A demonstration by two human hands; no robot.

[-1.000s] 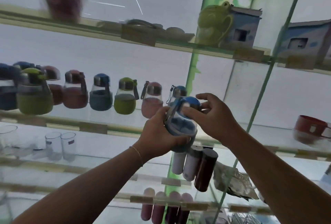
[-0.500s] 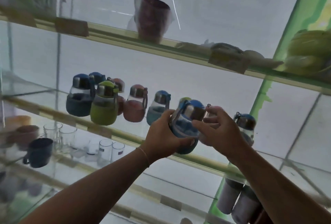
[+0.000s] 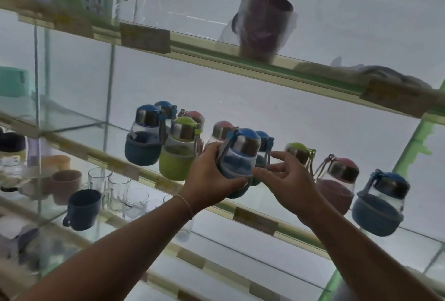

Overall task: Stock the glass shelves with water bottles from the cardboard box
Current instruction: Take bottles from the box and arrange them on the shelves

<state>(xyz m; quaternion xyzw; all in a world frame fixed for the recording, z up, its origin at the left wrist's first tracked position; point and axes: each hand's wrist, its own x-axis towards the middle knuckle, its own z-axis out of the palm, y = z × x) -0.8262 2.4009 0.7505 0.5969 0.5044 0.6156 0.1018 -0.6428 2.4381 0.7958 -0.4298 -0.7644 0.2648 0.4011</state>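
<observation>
Left hand (image 3: 212, 180) wraps round the blue bottle's (image 3: 237, 156) soft sleeve w/ the steel neck & cap above the grip, held just over the glass shelf (image 3: 255, 216); right hand (image 3: 289, 180) open beside it, fingertips brushing; prob light, empty, glass upper slippery & breakable, so hold the sleeve

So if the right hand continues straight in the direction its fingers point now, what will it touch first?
Most likely the blue bottle that the left hand grips: the right hand points left at its sleeve, fingertips about touching it. Depth is hard to judge.
</observation>
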